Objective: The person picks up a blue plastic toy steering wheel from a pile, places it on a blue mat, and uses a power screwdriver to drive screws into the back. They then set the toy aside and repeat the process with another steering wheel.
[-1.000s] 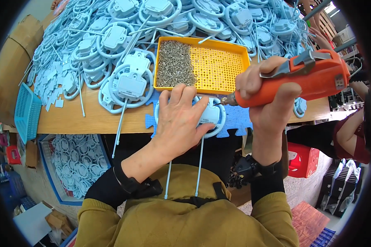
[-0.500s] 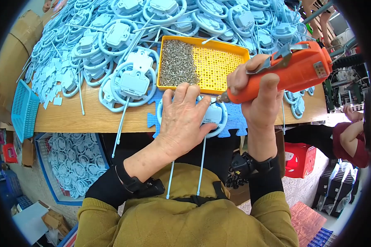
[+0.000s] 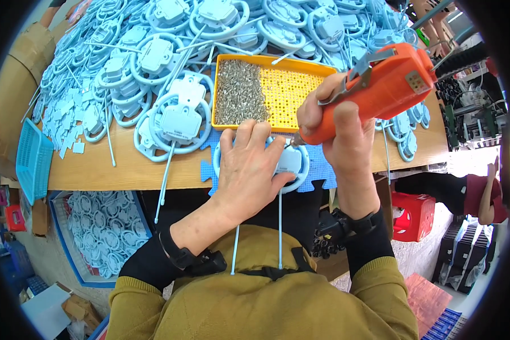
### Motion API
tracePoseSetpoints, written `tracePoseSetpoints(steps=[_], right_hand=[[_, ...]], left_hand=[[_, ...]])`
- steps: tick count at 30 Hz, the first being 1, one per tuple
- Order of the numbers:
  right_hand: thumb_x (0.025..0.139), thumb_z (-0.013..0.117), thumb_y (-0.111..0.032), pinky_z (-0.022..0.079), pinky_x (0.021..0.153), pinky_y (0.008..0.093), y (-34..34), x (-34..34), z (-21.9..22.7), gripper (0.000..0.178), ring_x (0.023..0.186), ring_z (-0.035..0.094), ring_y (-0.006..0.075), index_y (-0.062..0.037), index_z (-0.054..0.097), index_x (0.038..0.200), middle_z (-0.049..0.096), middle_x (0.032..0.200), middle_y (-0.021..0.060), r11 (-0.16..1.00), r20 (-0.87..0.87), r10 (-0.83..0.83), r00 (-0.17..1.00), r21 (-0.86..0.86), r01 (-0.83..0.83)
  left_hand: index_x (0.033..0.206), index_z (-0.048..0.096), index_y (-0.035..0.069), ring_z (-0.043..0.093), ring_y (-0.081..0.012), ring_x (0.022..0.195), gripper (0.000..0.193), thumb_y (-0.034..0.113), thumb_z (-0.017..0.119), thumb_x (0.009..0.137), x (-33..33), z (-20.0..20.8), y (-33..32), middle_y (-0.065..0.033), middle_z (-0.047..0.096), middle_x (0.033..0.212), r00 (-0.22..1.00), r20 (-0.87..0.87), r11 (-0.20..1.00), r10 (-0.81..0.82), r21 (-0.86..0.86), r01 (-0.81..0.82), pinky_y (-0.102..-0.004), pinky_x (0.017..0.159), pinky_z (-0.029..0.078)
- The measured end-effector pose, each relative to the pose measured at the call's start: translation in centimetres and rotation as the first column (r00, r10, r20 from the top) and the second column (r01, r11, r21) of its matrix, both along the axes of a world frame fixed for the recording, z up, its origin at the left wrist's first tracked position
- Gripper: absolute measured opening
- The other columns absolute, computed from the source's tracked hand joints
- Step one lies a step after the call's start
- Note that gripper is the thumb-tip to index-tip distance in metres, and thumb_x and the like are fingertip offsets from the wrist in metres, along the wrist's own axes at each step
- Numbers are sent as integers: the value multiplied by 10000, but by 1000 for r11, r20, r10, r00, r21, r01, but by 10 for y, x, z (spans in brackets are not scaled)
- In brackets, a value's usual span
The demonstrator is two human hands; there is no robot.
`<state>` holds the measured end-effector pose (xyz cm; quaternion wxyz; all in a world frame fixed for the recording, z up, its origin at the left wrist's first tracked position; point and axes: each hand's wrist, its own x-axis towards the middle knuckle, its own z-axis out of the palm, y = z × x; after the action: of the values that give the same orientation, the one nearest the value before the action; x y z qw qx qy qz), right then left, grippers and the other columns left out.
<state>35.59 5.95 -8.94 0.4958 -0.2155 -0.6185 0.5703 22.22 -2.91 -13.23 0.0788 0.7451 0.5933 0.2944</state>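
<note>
Pressing the light-blue ring-shaped part (image 3: 289,162) onto the blue foam mat (image 3: 322,167), we lay our left hand (image 3: 248,170) palm down across the part's left side. Its fingers are spread, with the fingertips toward the part's far edge and the thumb across its near right side. To the right of the left hand, we wrap our right hand (image 3: 348,133) firmly around an orange power screwdriver (image 3: 382,85). The tool slants down and left from the right hand; its tip points at the part, just beside the left index finger. We cannot tell whether the tip touches a screw. Two thin rods (image 3: 280,226) show on the near side of the left hand, pointing toward our lap.

Just beyond the left fingertips, we have a yellow tray (image 3: 286,96) with small screws (image 3: 239,93) heaped in its left portion. Near the left hand, on its left, a stack of similar parts (image 3: 178,122) rests on the wooden table (image 3: 93,173). Beyond both hands lies a large pile of parts (image 3: 156,55). Well left of the left hand, we see a light-blue basket (image 3: 35,161).
</note>
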Motion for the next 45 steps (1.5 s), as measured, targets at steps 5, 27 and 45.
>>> tracePoseSetpoints(steps=[5,27,45], right_hand=[[814,626,-563,426,614,323,42,43,18,528,602,491,166,-76,493,970,525,692,47,990,-159,-83,984,98,100],[804,719,-409,448,555,311,121,44,-24,402,574,531,181,-66,523,880,556,661,60,915,-220,-391,894,16,404],[812,637,-550,420,635,322,57,23,28,509,600,490,160,-66,542,941,525,694,38,951,-242,-274,931,75,300]], left_hand=[[1049,609,79,413,-303,1067,531,291,803,602,6,-4,-1,-98,467,1052,999,17,999,-42,30,42,-442,889,306],[1204,528,26,431,-343,1108,674,292,782,640,-25,-20,-18,-138,464,1176,992,11,991,-124,41,124,-465,928,344],[1127,554,39,420,-339,1078,601,277,782,625,-32,-19,-16,-143,456,1141,987,125,995,97,-42,-93,-448,924,322]])
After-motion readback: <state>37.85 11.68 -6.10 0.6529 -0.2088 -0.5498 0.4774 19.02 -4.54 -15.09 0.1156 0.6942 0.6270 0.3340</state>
